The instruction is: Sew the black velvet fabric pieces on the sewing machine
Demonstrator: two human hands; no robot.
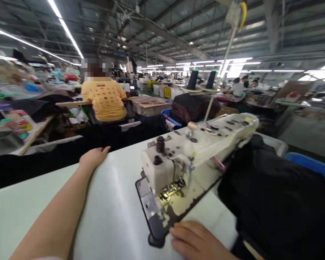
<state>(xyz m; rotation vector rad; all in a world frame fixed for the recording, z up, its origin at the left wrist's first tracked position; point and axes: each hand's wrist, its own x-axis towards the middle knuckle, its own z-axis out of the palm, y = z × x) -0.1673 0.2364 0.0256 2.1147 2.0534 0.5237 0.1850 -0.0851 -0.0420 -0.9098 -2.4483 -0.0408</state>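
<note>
Nearest: the left forearm (54, 213), slanting over the worktop toward its far edge. Pale, glossy worktop (105, 216) fills most of the lower view. Black fabric heap (281, 187) at the worktop's right end, next to the machine. Black cloth (43, 162) just past the far edge, left side. Industrial sewing machine (211, 142), off-white, worn, needle end toward camera, stands between far edge and right end. Co-worker in yellow printed top (104, 99) beyond far edge, back turned; dark tag-like patch below the collar, too small to read. Right hand (195, 238): fingers together, slightly bent, at the near corner of the machine's bed; underside hidden, can't tell if gripping. Left hand (94, 159) on the far edge, left of machine; fingers partly hidden, can't tell whether clasping the edge. Two dark thread cones (193, 80), green-tipped, above machine. Lit needle area (169, 191). Peach thread spool (192, 125) on machine top.
</note>
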